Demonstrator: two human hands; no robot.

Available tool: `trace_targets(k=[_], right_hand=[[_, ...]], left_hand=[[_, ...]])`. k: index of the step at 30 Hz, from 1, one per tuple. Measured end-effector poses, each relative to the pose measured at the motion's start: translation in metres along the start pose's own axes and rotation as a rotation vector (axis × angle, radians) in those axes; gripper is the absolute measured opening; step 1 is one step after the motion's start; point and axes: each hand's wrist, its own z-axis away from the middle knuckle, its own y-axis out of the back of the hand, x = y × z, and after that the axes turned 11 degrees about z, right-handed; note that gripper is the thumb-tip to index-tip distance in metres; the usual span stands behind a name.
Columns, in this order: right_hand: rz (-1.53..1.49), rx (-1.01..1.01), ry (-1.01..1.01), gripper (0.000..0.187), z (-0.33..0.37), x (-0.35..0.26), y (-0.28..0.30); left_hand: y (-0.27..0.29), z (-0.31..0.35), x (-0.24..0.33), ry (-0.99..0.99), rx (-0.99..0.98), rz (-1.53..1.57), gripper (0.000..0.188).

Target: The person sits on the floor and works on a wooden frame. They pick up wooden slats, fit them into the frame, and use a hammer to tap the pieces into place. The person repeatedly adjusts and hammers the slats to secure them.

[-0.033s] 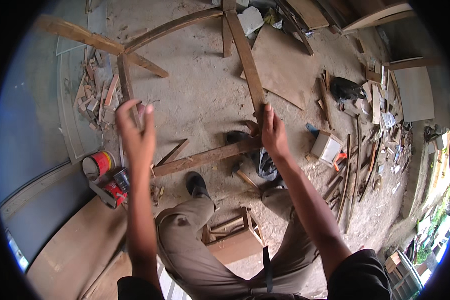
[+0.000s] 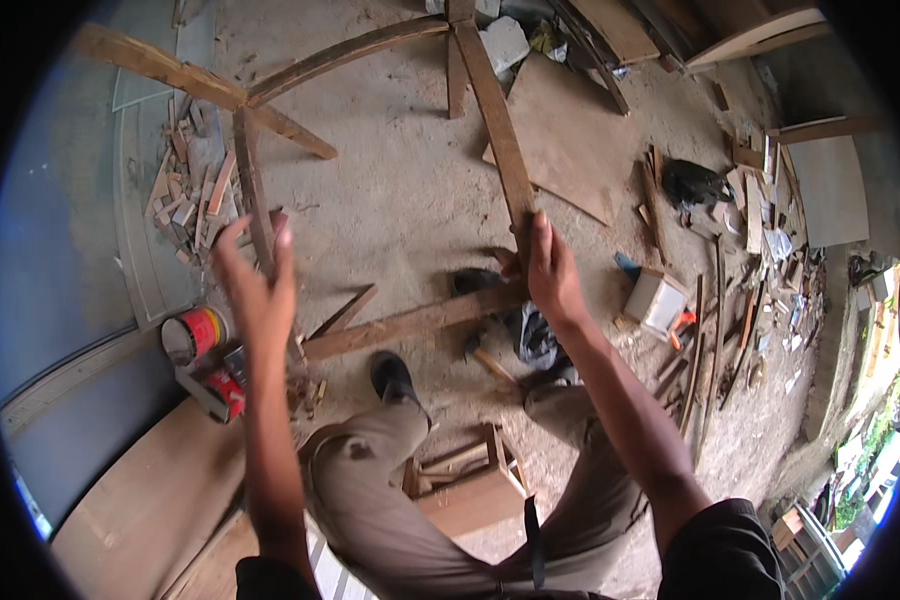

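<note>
A wooden frame [image 2: 415, 318] of brown bars, with legs sticking out at its corners, stands in front of me. My right hand [image 2: 553, 278] grips it at the near right corner, thumb along the top of the side bar [image 2: 497, 130] and fingers curled beneath. My left hand [image 2: 257, 280] is slightly blurred, its thumb and fingers spread on either side of the left bar [image 2: 253, 180]. No firm hold shows there; whether the palm touches the wood I cannot tell.
Below the frame lies a hammer [image 2: 492, 364] near my shoes. Behind my feet is a small wooden stool [image 2: 470, 490]. Red tins [image 2: 202, 330] stand at left, by scattered wood offcuts [image 2: 185, 205]. To the right are a white box [image 2: 656, 300], a black bag [image 2: 695, 182] and long strips [image 2: 692, 350].
My left hand has moved a little left and toward me, with its fingers still spread. The right hand keeps its grip and has barely shifted. The frame stands almost where it was.
</note>
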Motion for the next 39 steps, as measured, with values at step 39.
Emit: trace_targets(k=[39], right_hand=[[0.007,0.069,0.415,0.052,-0.046,0.031,0.02]], left_hand=[[-0.025,0.075,-0.067,-0.072,-0.021,-0.033,0.076]])
